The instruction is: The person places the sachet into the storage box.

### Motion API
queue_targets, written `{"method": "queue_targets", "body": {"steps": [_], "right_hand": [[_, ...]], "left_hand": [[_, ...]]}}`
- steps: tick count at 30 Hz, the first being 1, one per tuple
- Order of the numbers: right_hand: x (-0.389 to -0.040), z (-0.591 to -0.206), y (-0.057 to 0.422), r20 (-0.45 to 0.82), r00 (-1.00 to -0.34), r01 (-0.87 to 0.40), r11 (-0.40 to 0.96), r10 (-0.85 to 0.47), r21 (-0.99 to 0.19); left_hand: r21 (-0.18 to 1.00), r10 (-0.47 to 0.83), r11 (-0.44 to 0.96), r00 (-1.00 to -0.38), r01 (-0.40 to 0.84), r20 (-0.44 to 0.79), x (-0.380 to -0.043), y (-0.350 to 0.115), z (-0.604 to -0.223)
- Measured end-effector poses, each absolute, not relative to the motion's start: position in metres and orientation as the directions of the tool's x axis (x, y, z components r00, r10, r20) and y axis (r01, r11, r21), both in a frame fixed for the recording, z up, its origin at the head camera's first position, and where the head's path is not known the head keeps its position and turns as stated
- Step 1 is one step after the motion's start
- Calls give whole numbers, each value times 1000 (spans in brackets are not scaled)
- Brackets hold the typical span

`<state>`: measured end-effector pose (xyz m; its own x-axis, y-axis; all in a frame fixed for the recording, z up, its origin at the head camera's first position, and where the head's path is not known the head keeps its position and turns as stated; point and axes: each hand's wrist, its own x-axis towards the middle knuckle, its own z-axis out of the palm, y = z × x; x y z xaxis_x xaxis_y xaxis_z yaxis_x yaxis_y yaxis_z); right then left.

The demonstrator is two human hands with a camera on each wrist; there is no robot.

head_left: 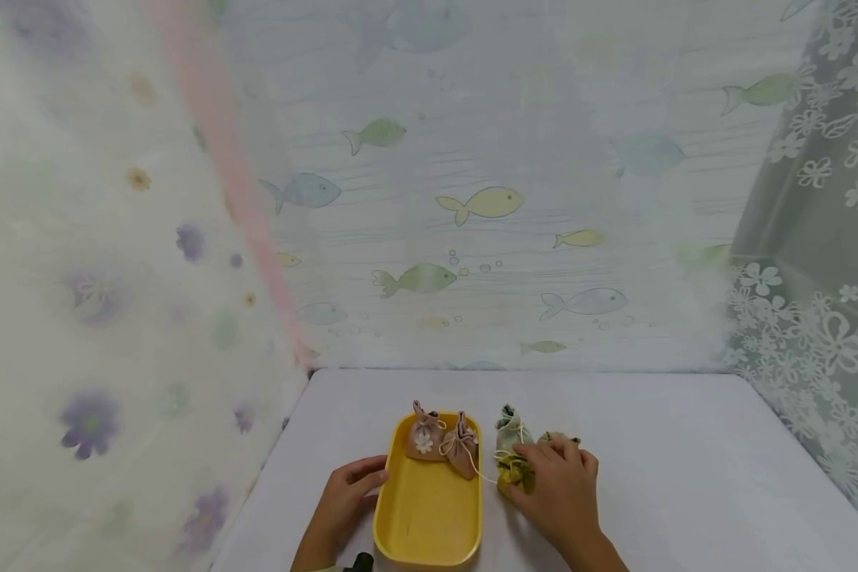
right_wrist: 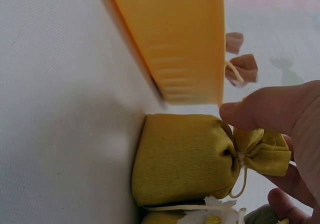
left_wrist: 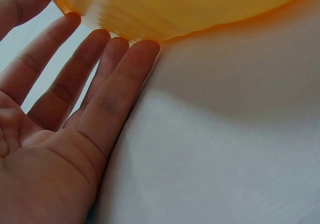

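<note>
Yellow plastic at the near centre of the head view: a rounded rectangular tray point(head_left: 429, 516) on a white-covered table point(head_left: 658, 469). Inside, toward the far end, a pinkish-brown cloth drawstring pouch with a white flower point(head_left: 418, 454), and just right of it a second pinkish-brown cloth pouch point(head_left: 459, 454), tilted. At the tray's left side, the left hand point(head_left: 349, 494), fingers touching the wall. To the right of the tray, the right hand point(head_left: 561, 486), over a small mustard-yellow cloth drawstring pouch point(head_left: 516, 475). Just beyond, a pale green cloth pouch point(head_left: 509, 433). At the far side, a pale curtain printed with fish point(head_left: 486, 254).

In the left wrist view, palm in sight, fingers nearly straight and a little spread, fingertips against the tray's outer wall.

In the right wrist view, thumb and fingers pinching the mustard pouch about its gathered neck; upright beside the tray, contact with the tabletop impossible to tell. Close by, partly cut off, another mustard cloth pouch with a white flower point(right_wrist: 162, 218). Past the tray's rim, pinkish-brown necks poking up.
</note>
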<state>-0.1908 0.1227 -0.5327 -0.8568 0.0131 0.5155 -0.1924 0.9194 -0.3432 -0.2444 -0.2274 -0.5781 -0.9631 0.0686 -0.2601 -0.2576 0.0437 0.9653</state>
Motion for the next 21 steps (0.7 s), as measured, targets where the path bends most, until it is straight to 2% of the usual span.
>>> {"method": "queue_targets", "body": {"steps": [11,21], "right_hand": [[-192,-534,122,535,-842,-186,896,66,-404],[-195,-534,123,555,-828,-182,898,80,-401]], "left_hand": [[966,71,48,-964,-255,-258,-241,-227,-577],[964,66,40,-962,-263,-265,-242,-226,-576]]}}
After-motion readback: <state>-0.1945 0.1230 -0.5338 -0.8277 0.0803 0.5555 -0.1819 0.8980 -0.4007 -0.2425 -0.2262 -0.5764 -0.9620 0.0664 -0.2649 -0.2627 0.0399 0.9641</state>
